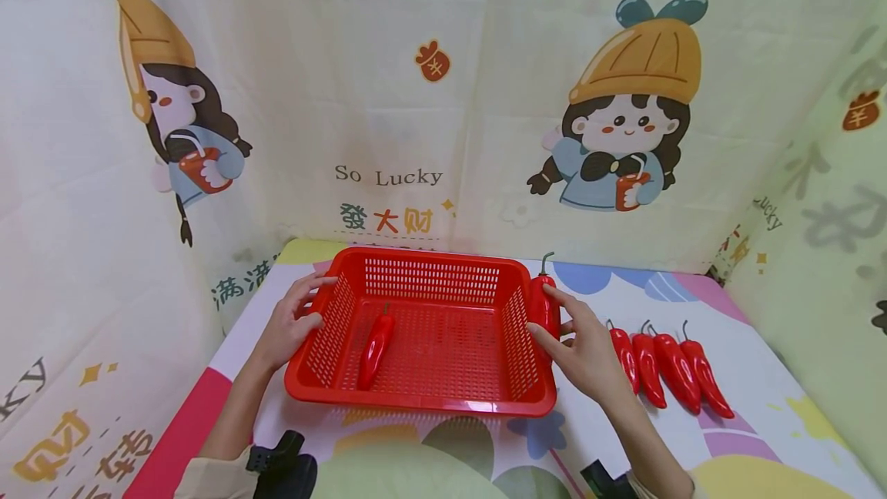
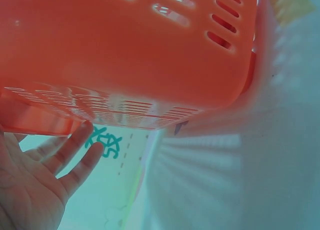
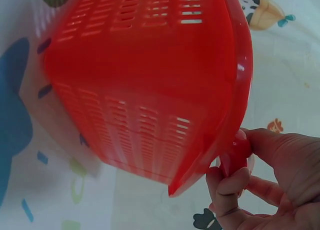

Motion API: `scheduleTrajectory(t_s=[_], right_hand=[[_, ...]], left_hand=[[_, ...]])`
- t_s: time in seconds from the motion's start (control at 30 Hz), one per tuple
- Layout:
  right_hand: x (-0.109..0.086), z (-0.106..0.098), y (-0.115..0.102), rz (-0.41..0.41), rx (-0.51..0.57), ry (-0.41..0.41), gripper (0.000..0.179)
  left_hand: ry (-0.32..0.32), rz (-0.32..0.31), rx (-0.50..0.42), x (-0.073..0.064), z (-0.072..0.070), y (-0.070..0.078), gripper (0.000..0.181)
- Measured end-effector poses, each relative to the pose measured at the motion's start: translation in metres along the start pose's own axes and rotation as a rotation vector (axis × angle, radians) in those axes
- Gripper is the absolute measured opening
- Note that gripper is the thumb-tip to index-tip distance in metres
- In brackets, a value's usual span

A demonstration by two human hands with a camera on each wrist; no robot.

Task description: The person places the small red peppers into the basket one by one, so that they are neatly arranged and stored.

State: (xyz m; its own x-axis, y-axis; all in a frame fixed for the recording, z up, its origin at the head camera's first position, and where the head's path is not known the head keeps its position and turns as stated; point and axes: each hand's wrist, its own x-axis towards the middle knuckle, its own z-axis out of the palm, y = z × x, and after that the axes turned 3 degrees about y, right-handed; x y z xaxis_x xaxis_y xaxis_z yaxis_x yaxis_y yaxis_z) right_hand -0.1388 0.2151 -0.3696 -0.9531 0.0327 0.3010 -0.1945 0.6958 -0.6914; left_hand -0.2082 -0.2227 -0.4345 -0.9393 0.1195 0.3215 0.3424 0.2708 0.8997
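Note:
A red perforated plastic basket (image 1: 430, 400) stands in front of me, with one red chili pepper (image 1: 376, 349) lying inside on its left. My left hand (image 1: 287, 326) holds the basket's left rim, thumb and index finger on top; the left wrist view shows its other fingers below the rim, outside the wall. With thumb and fingers my right hand (image 1: 582, 341) pinches another red chili pepper (image 1: 544, 303), stem pointing up, right at the basket's right rim. In the right wrist view, this held pepper (image 3: 235, 154) shows partly between thumb and fingertips, overlapping the rim.
Several red chili peppers (image 1: 671, 368) lie side by side on the table right of my right hand. A colourfully patterned cloth (image 1: 748, 437) covers the table. Printed curtains (image 1: 485, 98) with cartoon figures rise behind it and at both sides.

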Motion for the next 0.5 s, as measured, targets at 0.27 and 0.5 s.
scheduleTrajectory(t_s=[0.27,0.5], right_hand=[[0.000,0.010,-0.008,0.017,0.033,-0.039,0.078],[0.002,0.020,-0.014,0.022,0.045,-0.057,0.079]], left_hand=[[0.001,0.005,0.006,0.000,0.000,-0.001,0.066],[0.002,0.007,0.007,0.000,0.000,0.000,0.065]])
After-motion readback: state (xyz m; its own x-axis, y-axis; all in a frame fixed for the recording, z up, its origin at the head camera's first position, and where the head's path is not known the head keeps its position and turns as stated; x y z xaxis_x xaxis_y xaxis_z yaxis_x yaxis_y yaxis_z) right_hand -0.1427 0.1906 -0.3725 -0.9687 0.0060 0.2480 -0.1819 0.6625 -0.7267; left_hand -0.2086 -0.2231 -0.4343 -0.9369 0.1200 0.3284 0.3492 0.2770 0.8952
